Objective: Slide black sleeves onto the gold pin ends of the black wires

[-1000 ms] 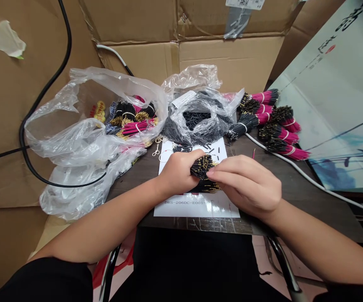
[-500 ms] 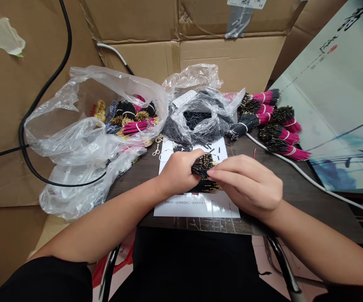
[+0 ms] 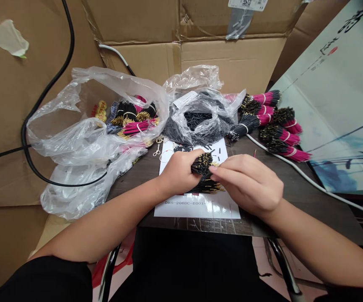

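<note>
My left hand (image 3: 179, 173) is wrapped round a bundle of thin black wires with gold tips (image 3: 203, 162), held over a white printed sheet (image 3: 197, 205) on a small dark table (image 3: 297, 188). My right hand (image 3: 247, 184) is closed, its fingertips pinching at the gold-tipped ends of the same bundle. More black and gold wire ends (image 3: 209, 187) lie under both hands on the sheet. Whether the right fingers hold a single wire is hidden.
Tied pink and black wire bundles (image 3: 276, 126) lie at the back right. A clear bag of small black pieces (image 3: 200, 119) stands behind the sheet, another bag with bundles (image 3: 131, 119) to the left. Cardboard walls (image 3: 232, 58), a black cable (image 3: 43, 96) and a white cable (image 3: 307, 178) surround the table.
Almost nothing has moved. My right fingers have shifted slightly along the wire ends and the bundle sits a little lower in my left hand.
</note>
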Demonstrator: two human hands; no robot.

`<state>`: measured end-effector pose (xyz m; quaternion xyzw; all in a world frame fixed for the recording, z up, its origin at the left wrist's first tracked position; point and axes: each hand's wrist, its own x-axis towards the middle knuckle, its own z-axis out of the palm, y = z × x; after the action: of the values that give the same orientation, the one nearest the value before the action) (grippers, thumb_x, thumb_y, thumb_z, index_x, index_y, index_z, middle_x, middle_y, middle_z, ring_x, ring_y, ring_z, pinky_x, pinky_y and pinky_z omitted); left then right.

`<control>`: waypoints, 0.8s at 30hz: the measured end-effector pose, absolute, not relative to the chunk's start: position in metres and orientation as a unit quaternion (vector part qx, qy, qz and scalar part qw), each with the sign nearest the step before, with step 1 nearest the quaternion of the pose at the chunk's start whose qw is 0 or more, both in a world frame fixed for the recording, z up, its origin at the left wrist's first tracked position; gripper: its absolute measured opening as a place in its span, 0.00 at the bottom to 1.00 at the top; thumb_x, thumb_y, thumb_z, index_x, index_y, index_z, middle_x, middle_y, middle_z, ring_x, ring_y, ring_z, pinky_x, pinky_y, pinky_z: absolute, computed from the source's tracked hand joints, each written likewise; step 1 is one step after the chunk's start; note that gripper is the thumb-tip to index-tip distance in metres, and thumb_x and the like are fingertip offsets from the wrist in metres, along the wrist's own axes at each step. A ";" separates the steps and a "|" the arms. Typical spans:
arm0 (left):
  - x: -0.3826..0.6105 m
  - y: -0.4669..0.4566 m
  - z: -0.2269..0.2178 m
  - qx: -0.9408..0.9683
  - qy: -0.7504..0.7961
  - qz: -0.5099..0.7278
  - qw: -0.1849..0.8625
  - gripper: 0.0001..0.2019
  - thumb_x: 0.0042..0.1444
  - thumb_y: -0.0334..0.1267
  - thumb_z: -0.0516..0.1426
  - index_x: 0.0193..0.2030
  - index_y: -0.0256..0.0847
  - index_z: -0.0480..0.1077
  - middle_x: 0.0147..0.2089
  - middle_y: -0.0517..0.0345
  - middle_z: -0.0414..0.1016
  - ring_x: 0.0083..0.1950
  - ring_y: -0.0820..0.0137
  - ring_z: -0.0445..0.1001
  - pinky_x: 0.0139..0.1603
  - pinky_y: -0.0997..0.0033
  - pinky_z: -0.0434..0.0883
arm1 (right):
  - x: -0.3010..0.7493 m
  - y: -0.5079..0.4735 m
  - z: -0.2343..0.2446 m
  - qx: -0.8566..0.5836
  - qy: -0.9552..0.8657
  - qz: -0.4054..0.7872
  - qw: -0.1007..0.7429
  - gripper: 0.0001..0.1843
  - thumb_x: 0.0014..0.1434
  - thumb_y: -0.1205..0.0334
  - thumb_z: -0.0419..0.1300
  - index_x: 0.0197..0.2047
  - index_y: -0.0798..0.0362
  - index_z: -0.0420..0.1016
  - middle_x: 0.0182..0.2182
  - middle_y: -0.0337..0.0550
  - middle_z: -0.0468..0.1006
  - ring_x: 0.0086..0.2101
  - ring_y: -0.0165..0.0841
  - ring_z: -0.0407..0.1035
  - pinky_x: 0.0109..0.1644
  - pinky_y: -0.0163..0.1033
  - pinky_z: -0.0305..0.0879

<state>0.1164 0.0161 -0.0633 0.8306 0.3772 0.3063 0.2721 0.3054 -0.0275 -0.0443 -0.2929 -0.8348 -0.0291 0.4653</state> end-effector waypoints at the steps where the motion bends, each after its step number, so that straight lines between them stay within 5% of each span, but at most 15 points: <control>1: 0.117 0.016 -0.063 0.825 0.375 0.317 0.280 0.01 0.48 0.30 0.55 0.29 0.36 0.66 0.26 0.61 0.70 0.28 0.77 0.66 0.31 0.78 0.62 | 0.306 -0.026 -0.043 -0.296 -0.829 -0.032 0.473 0.22 0.52 0.76 0.63 0.50 0.52 0.72 0.33 0.41 0.79 0.35 0.29 0.72 0.39 0.37 0.72; 9: 0.122 0.010 -0.052 0.767 0.350 0.354 0.404 0.12 0.60 0.39 0.52 0.31 0.34 0.69 0.29 0.59 0.72 0.31 0.79 0.69 0.35 0.80 0.65 | 0.310 -0.019 -0.043 -0.311 -0.810 -0.068 0.492 0.20 0.51 0.72 0.66 0.47 0.53 0.71 0.32 0.41 0.79 0.32 0.29 0.72 0.37 0.36 0.72; 19: 0.121 0.010 -0.059 0.802 0.304 0.335 0.390 0.01 0.52 0.29 0.56 0.32 0.35 0.69 0.29 0.61 0.71 0.29 0.79 0.66 0.34 0.80 0.63 | 0.307 -0.031 -0.037 -0.287 -0.797 -0.019 0.531 0.31 0.47 0.80 0.65 0.54 0.53 0.68 0.35 0.44 0.79 0.37 0.32 0.74 0.40 0.40 0.73; 24: 0.122 0.010 -0.057 0.792 0.319 0.324 0.407 0.04 0.54 0.33 0.56 0.31 0.34 0.68 0.28 0.61 0.70 0.30 0.78 0.65 0.34 0.79 0.64 | 0.304 -0.031 -0.039 -0.277 -0.807 -0.001 0.522 0.32 0.49 0.81 0.63 0.56 0.53 0.67 0.37 0.45 0.79 0.38 0.33 0.74 0.41 0.41 0.73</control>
<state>0.1220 0.0103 -0.0569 0.7919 0.3192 0.3244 0.4070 0.3042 -0.0312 -0.0392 -0.2771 -0.8069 -0.0006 0.5216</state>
